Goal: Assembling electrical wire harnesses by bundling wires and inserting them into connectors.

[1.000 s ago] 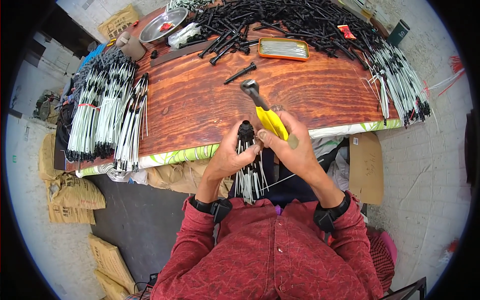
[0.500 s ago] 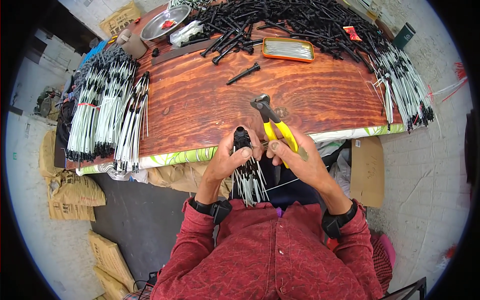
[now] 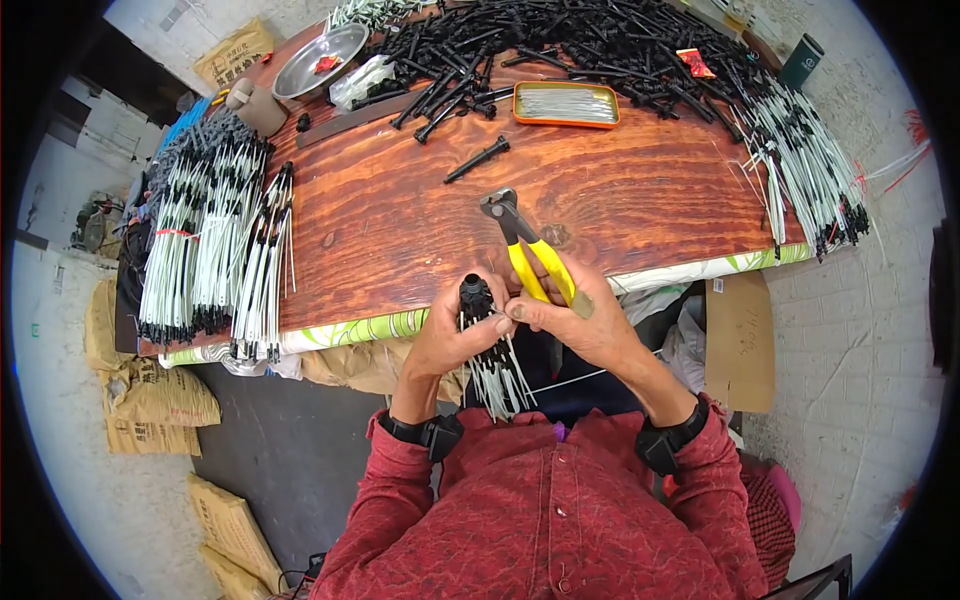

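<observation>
My left hand (image 3: 440, 340) is wrapped round a black ribbed tube piece (image 3: 474, 296) with an open round top. A bundle of thin white strips (image 3: 497, 378) hangs below it toward my lap. My right hand (image 3: 595, 330) holds end-cutting pliers (image 3: 522, 268) with yellow handles, their dark jaws pointing up and away over the table edge. The thumb and fingertips of that hand pinch close to the left thumb, at the side of the bundle. Whatever is between those fingertips is too small to make out.
A lone black tube piece (image 3: 477, 160) lies on the wooden table (image 3: 400, 225). Behind it are an orange-rimmed tin (image 3: 566, 104) of thin metal pins and a heap of black pieces (image 3: 600, 40). White-stripped bundles lie left (image 3: 215, 250) and right (image 3: 815, 180). A metal bowl (image 3: 320, 62) stands far left.
My right hand has moved left with the pliers, and its fingertips now meet the left thumb at the bundle. The bundle sits slightly lower, and the whole view has shifted a little.
</observation>
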Demonstrator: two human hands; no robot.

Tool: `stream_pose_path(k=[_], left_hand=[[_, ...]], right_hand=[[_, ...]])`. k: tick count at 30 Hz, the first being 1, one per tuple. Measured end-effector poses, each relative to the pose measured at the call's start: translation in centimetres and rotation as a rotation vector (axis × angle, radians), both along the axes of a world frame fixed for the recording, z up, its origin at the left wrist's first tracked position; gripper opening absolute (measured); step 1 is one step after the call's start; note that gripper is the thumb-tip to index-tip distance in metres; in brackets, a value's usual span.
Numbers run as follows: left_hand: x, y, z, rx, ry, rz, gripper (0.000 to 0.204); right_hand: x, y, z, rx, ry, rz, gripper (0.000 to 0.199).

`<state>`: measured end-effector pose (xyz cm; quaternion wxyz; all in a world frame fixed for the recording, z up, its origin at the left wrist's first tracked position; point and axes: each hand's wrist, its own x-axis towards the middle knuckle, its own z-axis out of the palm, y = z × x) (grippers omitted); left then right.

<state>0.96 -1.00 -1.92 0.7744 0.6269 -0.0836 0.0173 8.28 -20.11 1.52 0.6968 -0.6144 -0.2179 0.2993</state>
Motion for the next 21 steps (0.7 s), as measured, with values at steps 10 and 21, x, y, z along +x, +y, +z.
stream_pose_path(k=[10,21], left_hand=[[0.0,0.0,0.0,-0.295,0.036,-0.050,0.043],[-0.2,0.6,0.1,-0.068,0.043,-0.047,0.047]], right_hand=[[0.5,-4.7,3.0,-0.229,0.067,0.056,0.036],[1.0,-6.0,5.1,-0.534,-0.321,0.330,0.036]])
